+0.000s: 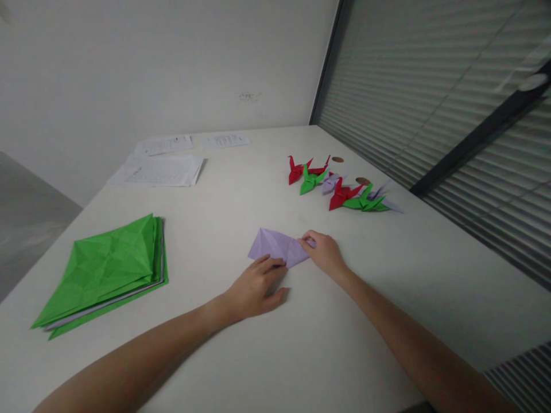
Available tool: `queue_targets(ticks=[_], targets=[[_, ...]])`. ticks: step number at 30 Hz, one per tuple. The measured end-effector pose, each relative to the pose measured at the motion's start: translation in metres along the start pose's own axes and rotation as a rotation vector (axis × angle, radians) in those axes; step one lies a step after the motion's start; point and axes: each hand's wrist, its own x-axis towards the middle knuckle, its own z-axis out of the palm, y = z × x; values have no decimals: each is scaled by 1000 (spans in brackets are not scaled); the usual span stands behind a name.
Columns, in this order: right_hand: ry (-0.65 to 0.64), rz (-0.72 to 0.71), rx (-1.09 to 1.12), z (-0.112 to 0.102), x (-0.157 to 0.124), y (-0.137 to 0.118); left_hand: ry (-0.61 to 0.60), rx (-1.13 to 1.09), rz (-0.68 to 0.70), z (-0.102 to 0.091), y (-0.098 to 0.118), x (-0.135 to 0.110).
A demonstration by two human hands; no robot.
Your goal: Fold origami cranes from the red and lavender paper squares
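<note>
A folded sheet of light purple origami paper (275,245) lies on the white table in front of me. My left hand (260,287) rests on its near edge, fingertips laid on the paper and thumb held apart. At the paper's right corner, my right hand (323,250) pinches it between thumb and fingers, so that corner is partly hidden. Creases run across the purple surface, and its left part fans out toward a point at the top.
To the left is a stack of creased green paper (114,258) with purple sheets between. Several folded paper cranes (342,192), red, green and purple, stand at the back right by two round table holes. Printed sheets (159,170) lie at the back left. Window blinds (430,86) border the right side.
</note>
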Motion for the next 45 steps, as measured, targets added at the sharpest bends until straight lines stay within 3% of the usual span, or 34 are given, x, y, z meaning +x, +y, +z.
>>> queue_targets(ticks=[4, 14, 45], targets=[[-1, -5, 21, 1, 0, 1, 39, -38, -57, 0, -3, 1], [-3, 16, 8, 0, 1, 1, -14, 47, 20, -2, 0, 1], [-15, 9, 70, 1, 2, 2, -12, 21, -5, -2, 1, 3]])
